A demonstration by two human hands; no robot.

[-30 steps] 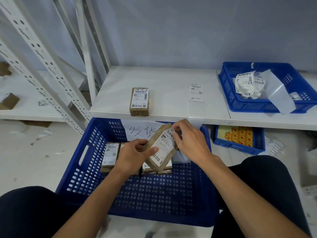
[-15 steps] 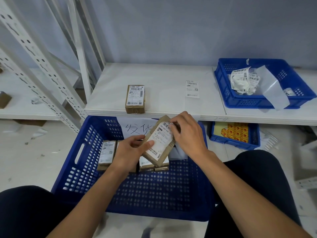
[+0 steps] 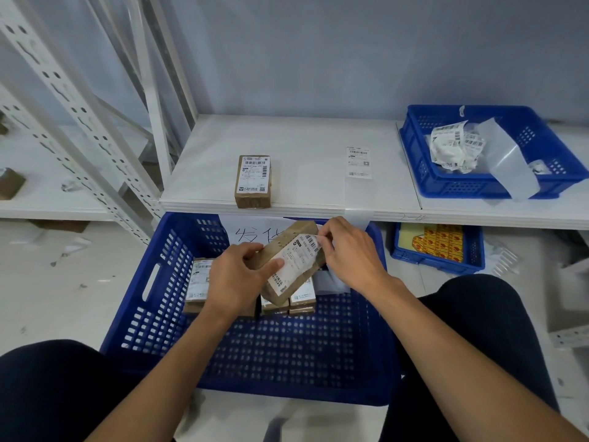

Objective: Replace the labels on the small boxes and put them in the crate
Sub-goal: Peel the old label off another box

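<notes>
1. A small brown cardboard box (image 3: 278, 248) is gripped at its lower end by the left hand (image 3: 236, 279), the thumb laid across its white printed label (image 3: 294, 263).
2. The label's upper corner is pinched by the right hand (image 3: 350, 255); the corner itself is hidden behind the fingertips.
3. The box is held tilted above a large blue perforated plastic crate (image 3: 149, 311). Other labelled boxes (image 3: 199, 282) lie inside, partly covered by the left hand, so their number cannot be told.
4. One more labelled box (image 3: 253, 180) lies on the white shelf (image 3: 302, 138) beyond.
</notes>
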